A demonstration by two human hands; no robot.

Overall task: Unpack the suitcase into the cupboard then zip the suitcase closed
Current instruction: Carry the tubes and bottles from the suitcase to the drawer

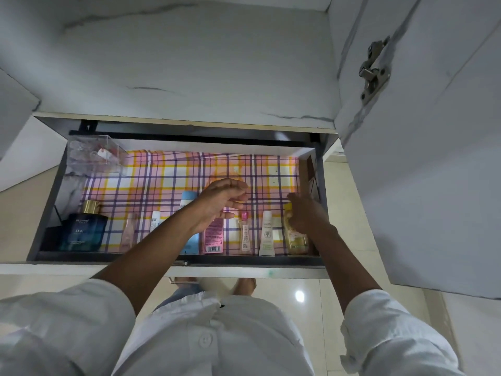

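A: How many things stand in the dark-framed pull-out cupboard drawer (44, 210)?

B: Along the front edge I count eight: one dark blue perfume bottle with a gold cap (84, 231); a pale pink tube (127, 234); a small white tube (155, 219); a light blue bottle (189, 198), partly behind the forearm; a pink barcoded pack (213, 237); a slim vial with a pink cap (245, 234); a white tube (267, 234); a yellow bottle (294, 237). One clear acrylic box (93, 156) sits at the back left corner.

A: And the lining?

B: Pink, yellow and purple checked paper (168, 175).

A: The hands?

B: Left hand (221, 203) hovers open, fingers spread, holding nothing; right hand (303, 213) is wrapped round the yellow bottle's top at the drawer's right end; white sleeves rolled up.
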